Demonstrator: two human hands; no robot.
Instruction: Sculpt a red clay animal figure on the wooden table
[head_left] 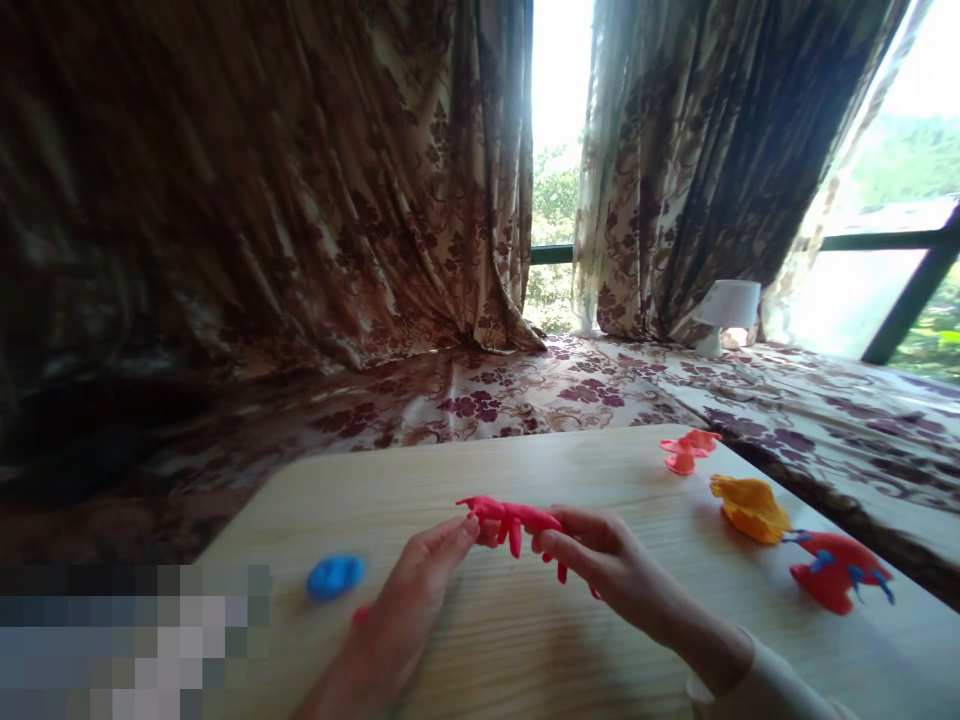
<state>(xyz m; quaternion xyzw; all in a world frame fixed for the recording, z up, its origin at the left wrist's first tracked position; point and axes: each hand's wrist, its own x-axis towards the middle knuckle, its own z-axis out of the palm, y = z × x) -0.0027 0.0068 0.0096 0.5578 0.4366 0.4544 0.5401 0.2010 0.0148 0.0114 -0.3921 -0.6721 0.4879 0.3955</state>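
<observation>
A red clay animal figure, with a long body and several short legs hanging down, is held above the table between both hands. My left hand pinches its left end, where thin points stick out. My right hand grips the other end from the right, its fingers hiding part of the body. Left of my left hand lies a blue round clay piece with dents in its top. A small red bit shows partly behind my left wrist.
Along the table's right side stand a coral clay piece on a foot, a yellow clay shape and a red clay figure with blue parts. Farther back are a white lamp and patterned curtains.
</observation>
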